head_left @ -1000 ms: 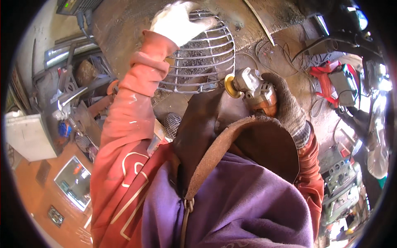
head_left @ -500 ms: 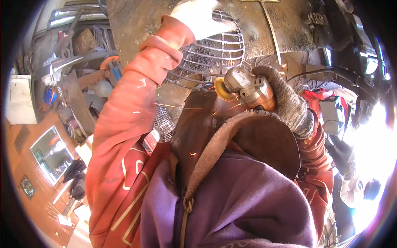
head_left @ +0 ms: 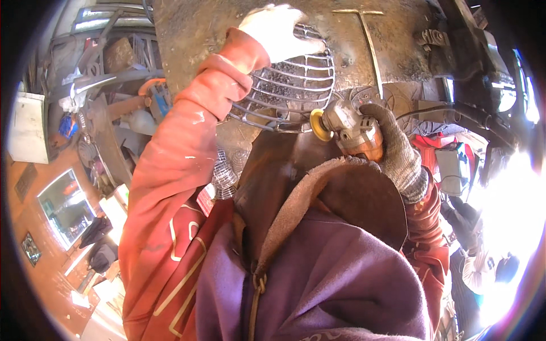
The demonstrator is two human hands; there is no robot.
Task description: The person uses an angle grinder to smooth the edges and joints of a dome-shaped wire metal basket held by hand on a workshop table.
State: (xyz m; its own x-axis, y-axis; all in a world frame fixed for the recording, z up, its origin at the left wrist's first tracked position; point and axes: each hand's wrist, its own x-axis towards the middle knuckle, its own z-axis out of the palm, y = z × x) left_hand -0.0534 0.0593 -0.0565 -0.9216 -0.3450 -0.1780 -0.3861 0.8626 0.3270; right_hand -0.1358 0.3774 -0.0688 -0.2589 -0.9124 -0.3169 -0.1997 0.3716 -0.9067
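My left hand (head_left: pixel 276 34), in a glove bleached white by glare, grips the far side of a rounded wire grille (head_left: pixel 307 79) at the worktable. The grille is tilted, its near rim toward my body. My right hand (head_left: pixel 398 153), in a grey knitted glove, is wrapped round an angle grinder (head_left: pixel 358 133). The grinder's yellow disc (head_left: pixel 321 125) is close to the right end of the near rim; whether they touch I cannot tell. No sparks show. A brown leather apron (head_left: pixel 267 170) covers my front just below the grille.
A T-shaped metal bar (head_left: pixel 369 51) lies on the stained metal tabletop (head_left: pixel 199 25). A dark cable (head_left: pixel 432 109) runs off to the right of the grinder. More wire grilles (head_left: pixel 223 170) sit low beside my left sleeve. Another person (head_left: pixel 480 270) is at the far right.
The grinder has shifted slightly right along the grille's near rim, and the sparks seen before are gone. My left hand keeps its grip on the grille, almost unmoved.
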